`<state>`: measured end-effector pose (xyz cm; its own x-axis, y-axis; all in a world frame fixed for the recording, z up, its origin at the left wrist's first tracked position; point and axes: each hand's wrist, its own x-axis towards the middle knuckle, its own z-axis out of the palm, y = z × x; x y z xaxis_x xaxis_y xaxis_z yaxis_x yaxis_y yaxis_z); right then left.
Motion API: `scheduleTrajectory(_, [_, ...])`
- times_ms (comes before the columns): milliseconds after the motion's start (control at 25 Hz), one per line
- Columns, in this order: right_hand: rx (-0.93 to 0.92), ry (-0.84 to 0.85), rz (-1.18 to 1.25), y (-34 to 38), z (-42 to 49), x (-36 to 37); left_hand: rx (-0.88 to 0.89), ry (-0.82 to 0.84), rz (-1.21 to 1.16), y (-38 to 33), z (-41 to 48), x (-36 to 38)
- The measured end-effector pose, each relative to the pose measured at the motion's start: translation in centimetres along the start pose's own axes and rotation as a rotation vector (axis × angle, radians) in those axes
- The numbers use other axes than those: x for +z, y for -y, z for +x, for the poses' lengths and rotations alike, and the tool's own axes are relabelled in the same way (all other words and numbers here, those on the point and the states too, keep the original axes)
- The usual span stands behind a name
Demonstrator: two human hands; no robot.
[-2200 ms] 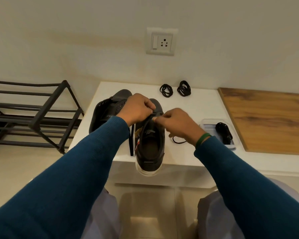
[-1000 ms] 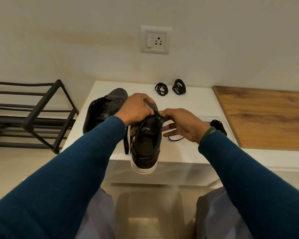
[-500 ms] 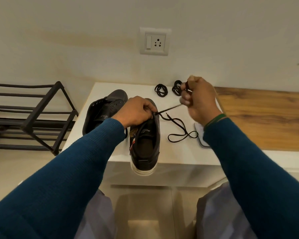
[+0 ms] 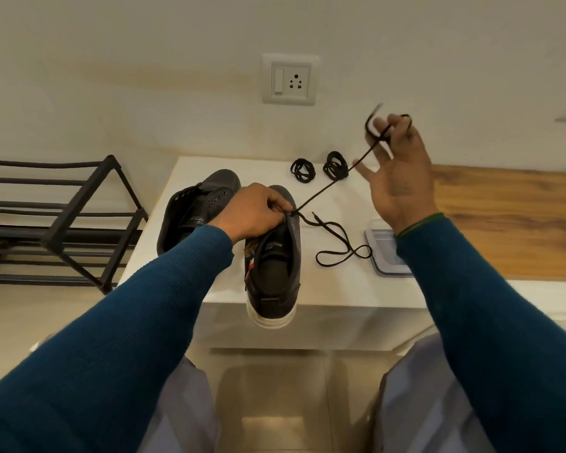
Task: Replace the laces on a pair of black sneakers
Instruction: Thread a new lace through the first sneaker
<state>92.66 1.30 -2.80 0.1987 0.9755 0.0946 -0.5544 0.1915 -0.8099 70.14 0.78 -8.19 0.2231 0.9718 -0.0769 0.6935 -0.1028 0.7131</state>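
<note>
- Firstly, grips the near sneaker [image 4: 272,266] at its right eyelet edge with the left hand [image 4: 255,212], fingers curled tight.
- Pinches the lace [image 4: 324,188] high and far right in the right hand [image 4: 396,178] — top fingers closed on it, lower ones splayed.
- Runs taut between both hands, then trails slack in a loop on the white table [image 4: 340,289], right of the shoe.
- Judged light, limp, rather slippery: best taken near the stiff tip, shoe steadied at the eyelets.
- Sits heel over the near table edge, with the second sneaker [image 4: 193,217] left and the coiled laces [image 4: 303,170] far.
- Cannot make out the threaded eyelets — hidden under the left hand. Tray [image 4: 383,256] half covered by the right sleeve.
</note>
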Motion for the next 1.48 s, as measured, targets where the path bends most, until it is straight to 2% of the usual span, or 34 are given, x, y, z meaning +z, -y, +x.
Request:
scheduleTrajectory(40, [0.135,0.007,-0.017,-0.7,-0.5,0.1,-0.003,0.004,0.009,0.0,0.1,0.0])
scheduleTrajectory(80, [0.283,0.051,-0.172,-1.4,-1.1,0.4,-0.007,0.003,0.015,0.1,0.2,0.0])
scheduleTrajectory(120, [0.383,0.147,-0.517,-2.2,-1.7,0.7,-0.012,-0.001,0.015,0.2,0.3,0.0])
scheduleTrajectory(200, [0.391,0.484,-1.394,-3.8,-2.5,1.0,-0.015,-0.011,0.01,0.4,0.2,-0.1])
scheduleTrajectory(240, [0.328,0.629,-1.655,-4.4,-2.7,1.0,-0.017,-0.01,0.008,0.4,0.2,-0.1])
scheduleTrajectory(280, [0.267,0.687,-1.73,-4.7,-2.8,0.9,-0.023,-0.007,0.005,0.3,0.1,-0.2])
scheduleTrajectory(320, [0.186,0.644,-1.671,-4.6,-2.7,0.9,-0.031,0.0,0.006,0.3,0.1,-0.2])
scheduleTrajectory(400, [0.078,0.431,-1.293,-3.6,-2.1,1.0,-0.043,0.008,0.025,0.3,0.1,-0.3])
scheduleTrajectory(520, [0.119,0.128,-0.391,-1.9,-0.9,0.9,-0.062,0.008,0.025,0.4,0.1,-0.4])
scheduleTrajectory(560, [0.162,0.086,-0.145,-1.8,-0.7,0.8,-0.063,0.01,0.002,0.4,0.1,-0.3])
scheduleTrajectory(600, [0.217,0.047,0.0,-2.0,-0.8,0.8,-0.06,0.014,-0.019,0.3,0.1,-0.3])
scheduleTrajectory(640, [0.271,-0.011,-0.02,-2.4,-0.9,0.6,-0.055,0.016,-0.033,0.4,0.1,-0.2])
scheduleTrajectory(680, [0.296,-0.054,-0.237,-2.8,-1.0,0.5,-0.049,0.015,-0.04,0.4,0.1,-0.2])
scheduleTrajectory(720, [0.28,-0.032,-0.613,-3.4,-1.3,0.4,-0.045,0.012,-0.043,0.4,0.1,-0.2])
scheduleTrajectory(800, [0.192,0.245,-1.372,-5.0,-2.0,0.3,-0.043,0.012,-0.047,0.5,0.2,-0.2])
scheduleTrajectory(840, [0.194,0.408,-1.575,-5.8,-2.4,0.4,-0.042,0.012,-0.05,0.5,0.2,-0.1])
scheduleTrajectory(880, [0.214,0.503,-1.639,-6.2,-2.6,0.5,-0.043,0.01,-0.055,0.5,0.2,-0.1])
scheduleTrajectory(920, [0.204,0.514,-1.611,-6.1,-2.8,0.7,-0.045,0.005,-0.061,0.6,0.2,-0.1])
scheduleTrajectory(1040, [0.128,0.395,-1.426,-4.6,-2.5,0.7,-0.057,-0.014,-0.084,0.5,0.4,0.0])
scheduleTrajectory(1120, [0.278,0.338,-1.308,-4.4,-2.6,0.3,-0.067,-0.009,-0.087,0.4,0.4,0.1])
scheduleTrajectory(1200, [0.568,0.28,-1.204,-5.2,-3.6,-0.1,-0.064,-0.006,-0.085,0.5,0.6,0.2])
scheduleTrajectory(1240, [0.655,0.264,-1.228,-5.9,-4.2,-0.4,-0.06,-0.006,-0.084,0.5,0.6,0.2])
scheduleTrajectory(1280, [0.667,0.261,-1.309,-6.7,-4.5,-0.6,-0.057,-0.007,-0.084,0.6,0.7,0.2])
scheduleTrajectory(1400, [0.453,0.258,-1.537,-8.6,-4.9,-1.1,-0.051,-0.019,-0.086,0.6,0.6,0.2])
scheduleTrajectory(1480, [0.364,0.29,-1.575,-9.0,-4.4,-1.3,-0.05,-0.02,-0.087,0.6,0.6,0.2])
